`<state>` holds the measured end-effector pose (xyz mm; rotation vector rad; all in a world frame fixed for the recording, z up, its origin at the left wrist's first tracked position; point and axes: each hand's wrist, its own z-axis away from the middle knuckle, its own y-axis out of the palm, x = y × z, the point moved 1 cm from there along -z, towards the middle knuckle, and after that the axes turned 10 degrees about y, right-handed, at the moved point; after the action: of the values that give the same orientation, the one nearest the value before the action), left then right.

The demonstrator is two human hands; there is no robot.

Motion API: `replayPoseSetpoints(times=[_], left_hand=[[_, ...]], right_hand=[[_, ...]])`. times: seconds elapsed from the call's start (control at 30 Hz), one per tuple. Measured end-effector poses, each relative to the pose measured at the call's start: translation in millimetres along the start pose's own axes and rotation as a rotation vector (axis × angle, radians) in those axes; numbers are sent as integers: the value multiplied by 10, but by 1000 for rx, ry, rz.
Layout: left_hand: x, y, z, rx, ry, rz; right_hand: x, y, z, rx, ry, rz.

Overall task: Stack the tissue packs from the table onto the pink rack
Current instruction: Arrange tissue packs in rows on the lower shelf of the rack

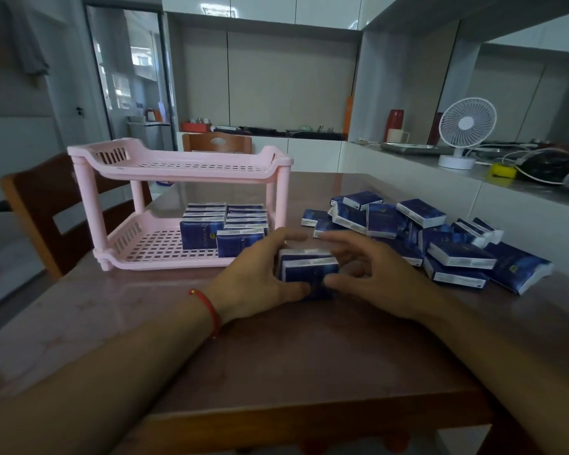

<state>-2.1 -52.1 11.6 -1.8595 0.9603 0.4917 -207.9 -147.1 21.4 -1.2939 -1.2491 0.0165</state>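
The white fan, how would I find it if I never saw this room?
Look past the brown table to the long grey counter on the right side of the room. Near its middle stands a small white desk fan with a round cage head on a round base. It is the only round white thing standing upright there, beside a yellow object and tangled cables.

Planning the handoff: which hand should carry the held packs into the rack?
Left hand: it grips the dark blue tissue packs and lies nearer the pink plastic rack; the right hand lies toward the pile.
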Motion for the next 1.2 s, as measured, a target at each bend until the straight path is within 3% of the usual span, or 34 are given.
replayPoseSetpoints(times=[0.17,0.27,0.4,0.57,0.67,1.0,1.2], left_hand=[[-96,-127,29,84,32,-197],[-170,-312,113,99,46,-191],[-119,-759,362,-2,21,-204],[26,-1261,592,-161,-67,-388],[122,-1343,544,-184,-139,-448],[424,-1313,271,-55,-253,-605],[453,-1244,314,-118,-255,-602]], right_hand=[[109,30,-21,-25,27,-8],[239,93,-31,-68,0,-76],[393,163,-140,-90,-80,-155],[394,171,-393,-360,-64,-154],[275,265,-508,-435,-3,-112],[40,322,-425,-336,45,85],[71,365,-433,-267,29,62]])
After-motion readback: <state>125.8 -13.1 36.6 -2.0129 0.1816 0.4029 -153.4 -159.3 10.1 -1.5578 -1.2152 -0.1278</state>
